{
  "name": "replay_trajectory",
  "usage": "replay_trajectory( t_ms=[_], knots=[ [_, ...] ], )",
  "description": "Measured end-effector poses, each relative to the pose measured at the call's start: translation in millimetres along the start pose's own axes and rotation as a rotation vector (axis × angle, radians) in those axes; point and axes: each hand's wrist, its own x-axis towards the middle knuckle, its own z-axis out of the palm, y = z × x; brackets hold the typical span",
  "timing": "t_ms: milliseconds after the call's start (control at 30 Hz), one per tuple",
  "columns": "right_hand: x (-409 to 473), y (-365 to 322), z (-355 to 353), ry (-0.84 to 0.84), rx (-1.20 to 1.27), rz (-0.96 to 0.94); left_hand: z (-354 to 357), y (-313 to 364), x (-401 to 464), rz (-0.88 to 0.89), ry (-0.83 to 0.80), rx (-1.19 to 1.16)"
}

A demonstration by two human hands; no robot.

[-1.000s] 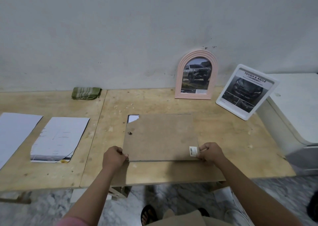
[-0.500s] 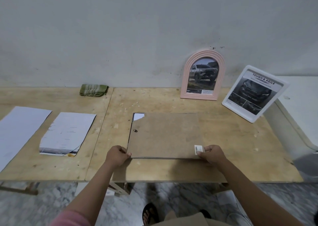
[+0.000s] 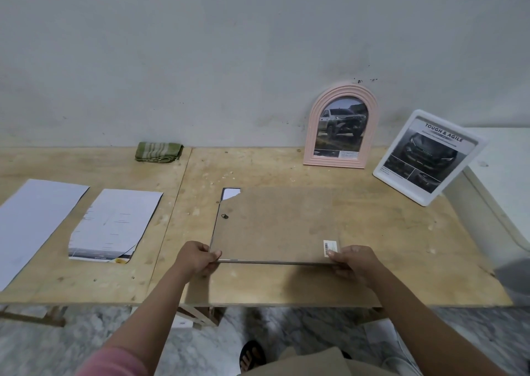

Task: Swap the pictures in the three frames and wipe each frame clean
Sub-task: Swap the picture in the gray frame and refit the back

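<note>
A frame with a brown backing board lies face down in the middle of the wooden table, its near edge raised a little. My left hand pinches the near left corner and my right hand pinches the near right corner beside a barcode sticker. White paper shows at the board's broken far left corner. A pink arched frame with a truck picture leans on the wall. A white frame with a car picture stands tilted at the right.
A folded green cloth lies by the wall. Two loose picture sheets lie face down on the left table, one near the seam and one at the far left. A white appliance borders the table's right end.
The near edge of the face-down frame has risen slightly in both hands. The view has shifted so everything sits a little more to the right.
</note>
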Motion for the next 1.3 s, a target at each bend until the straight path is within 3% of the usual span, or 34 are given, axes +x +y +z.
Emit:
replay_trajectory(
  t_ms=[200,367,633,767,867,967,1067,1300],
  knots=[
    [3,-3,0,-0.008,-0.067,0.026,0,3,6,0.042,0.082,0.201],
    [10,-1,4,0.099,-0.113,-0.045,6,16,1,0.057,0.108,0.416],
    [21,3,8,0.187,-0.403,-0.150,29,25,-4,0.307,0.027,0.844],
    [10,-5,9,0.274,-0.733,-0.232,48,20,-1,0.445,0.001,0.867],
    [7,-5,22,0.347,-0.873,-0.509,62,18,0,0.544,-0.045,0.921],
    [16,4,45,0.194,-0.984,-0.731,74,15,-1,0.603,-0.107,0.967],
    [16,9,63,0.057,-1.197,-0.657,78,13,0,0.593,-0.103,0.949],
    [29,23,70,0.159,-1.221,-0.674,81,13,0,0.581,-0.069,0.941]
  ],
)
